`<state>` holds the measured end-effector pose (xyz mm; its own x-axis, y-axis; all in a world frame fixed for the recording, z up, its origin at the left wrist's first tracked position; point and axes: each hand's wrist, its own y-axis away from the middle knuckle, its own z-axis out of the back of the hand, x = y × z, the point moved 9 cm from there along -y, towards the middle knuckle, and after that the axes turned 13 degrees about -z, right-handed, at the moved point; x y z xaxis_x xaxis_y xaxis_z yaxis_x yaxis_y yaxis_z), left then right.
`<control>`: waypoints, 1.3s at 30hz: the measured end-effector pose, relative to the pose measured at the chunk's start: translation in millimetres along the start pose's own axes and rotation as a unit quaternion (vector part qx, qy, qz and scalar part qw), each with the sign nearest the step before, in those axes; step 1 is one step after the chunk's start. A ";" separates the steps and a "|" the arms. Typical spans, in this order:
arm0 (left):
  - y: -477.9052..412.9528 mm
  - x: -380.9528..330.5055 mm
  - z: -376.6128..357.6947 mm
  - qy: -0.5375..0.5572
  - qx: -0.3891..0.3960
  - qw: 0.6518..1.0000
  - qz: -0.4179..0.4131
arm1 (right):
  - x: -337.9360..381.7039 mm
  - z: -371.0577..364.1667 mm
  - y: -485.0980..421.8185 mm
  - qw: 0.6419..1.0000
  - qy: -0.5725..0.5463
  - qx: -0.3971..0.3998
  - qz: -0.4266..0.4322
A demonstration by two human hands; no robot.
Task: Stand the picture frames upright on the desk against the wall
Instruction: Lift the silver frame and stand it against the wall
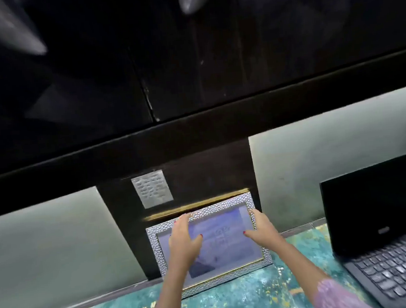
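A silver hammered picture frame (230,252) with a bluish picture stands on its long edge on the teal desk (246,300), leaning back against the dark wall panel (199,178). My left hand (183,239) grips its top edge left of centre, thumb across the glass. My right hand (261,227) holds the upper right corner, thumb on the glass. No other frame is in view.
An open black laptop (380,231) sits on the desk to the right, close to the frame. A dark cabinet (189,69) overhangs the desk. Pale wall panels (46,253) flank the dark panel, which bears a small silver plate (152,189).
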<state>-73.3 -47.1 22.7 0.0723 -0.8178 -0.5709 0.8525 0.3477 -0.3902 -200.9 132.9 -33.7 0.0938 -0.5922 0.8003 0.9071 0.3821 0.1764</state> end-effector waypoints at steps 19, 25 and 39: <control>-36.6 29.1 -15.3 -0.264 0.123 0.956 0.039 | -53.1 3.8 -20.5 0.988 -0.136 -0.034 -0.070; -10.0 28.2 11.0 -0.186 -0.026 0.980 0.058 | -37.5 26.6 2.2 0.982 -0.170 -0.074 0.016; 23.7 85.7 8.7 0.413 -0.182 0.880 0.144 | -13.7 -38.2 -13.0 0.928 -0.368 0.036 -0.039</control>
<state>-42.4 -112.9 -29.3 -0.2712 -0.1107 -0.9561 0.6264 0.7339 -0.2627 -198.3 109.0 -68.9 -0.3013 0.0153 0.9534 0.8671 0.4204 0.2672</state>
